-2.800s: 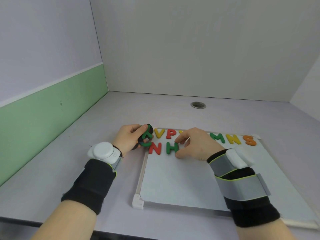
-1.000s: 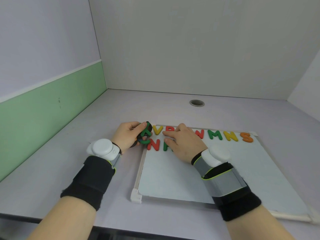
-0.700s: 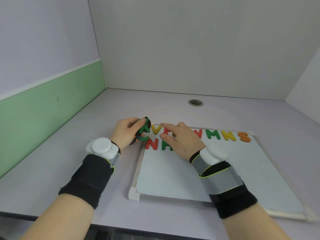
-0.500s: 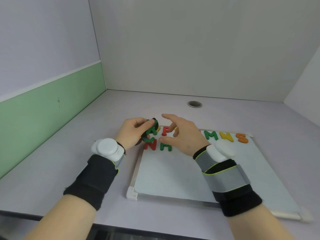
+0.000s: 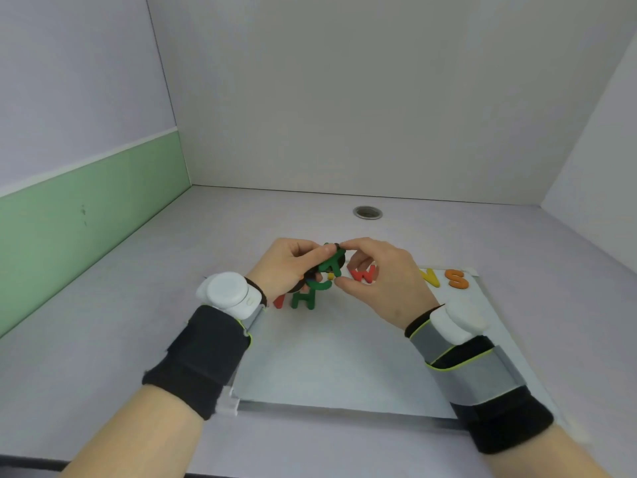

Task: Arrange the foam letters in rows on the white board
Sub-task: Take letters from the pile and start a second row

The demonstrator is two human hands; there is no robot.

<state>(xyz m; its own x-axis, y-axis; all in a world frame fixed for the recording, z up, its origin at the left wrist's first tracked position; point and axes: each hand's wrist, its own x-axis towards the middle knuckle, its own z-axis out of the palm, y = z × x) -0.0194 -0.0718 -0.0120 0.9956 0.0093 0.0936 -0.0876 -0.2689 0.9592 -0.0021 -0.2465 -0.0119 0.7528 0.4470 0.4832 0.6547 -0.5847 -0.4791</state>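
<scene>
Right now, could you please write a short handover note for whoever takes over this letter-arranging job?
Left hand: closed on a small stack of foam letters, a green foam letter A on top.
Right hand: fingers pinching that green letter's edge, apparently pulling it off the stack.
White magnetic board: lies flat on the pale table.
Done: a top row partly hidden by the hands, with a red W, a yellow letter and an orange S showing; the second row has a red letter and a green H.
Left: place the held letters to continue the second row.
</scene>
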